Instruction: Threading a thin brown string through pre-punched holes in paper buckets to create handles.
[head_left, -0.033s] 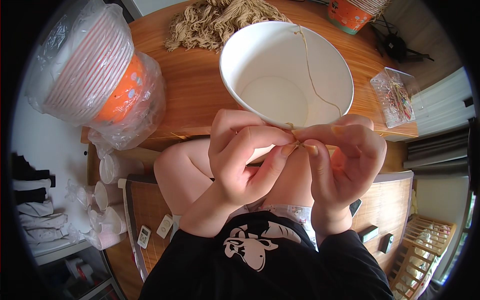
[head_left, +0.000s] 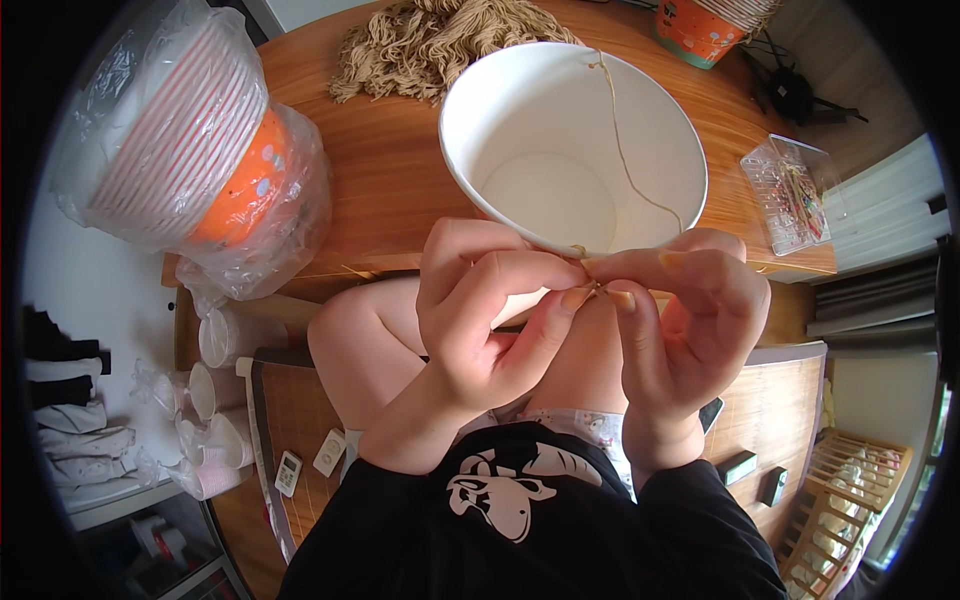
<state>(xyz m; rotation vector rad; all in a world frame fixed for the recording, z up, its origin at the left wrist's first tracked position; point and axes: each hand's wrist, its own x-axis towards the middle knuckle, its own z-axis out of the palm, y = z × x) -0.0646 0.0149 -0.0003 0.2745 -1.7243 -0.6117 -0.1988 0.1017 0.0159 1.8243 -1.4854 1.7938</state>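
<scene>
— What have we got between our fingers here?

— A thin beige string (head_left: 628, 160). It runs from the far rim of the white paper bowl (head_left: 540, 130), down across the inside, to the near rim, where both our hands meet. The end is pinched right at that edge.

— How are the hands closed?

— Our left hand (head_left: 490, 320) has thumb and forefinger pressed together on the string end just below the rim, the other fingers curled against the bowl's outer wall. Our right hand (head_left: 680, 320) pinches the same spot from the other side, fingertips nearly touching the left ones. Both grips are tight and small; whether there is a knot or a hole there we cannot tell.

— How will the string and bowl handle?

— We judge the string limp and very light, easy to lose, so it wants a fingertip pinch close to its end. The bowl looks light and thin-walled, likely to flex or dent if squeezed; best steadied at the rim.

— And around it?

— The bowl tips toward us over the edge of a wooden table (head_left: 380, 180). Behind it lies a heap of the same beige strings (head_left: 440, 40). To our left sits a stack of orange-and-white bowls in a clear plastic bag (head_left: 190, 150); to the right, a small clear plastic box (head_left: 795, 195). Another orange bowl (head_left: 700, 30) stands at the far edge.
</scene>
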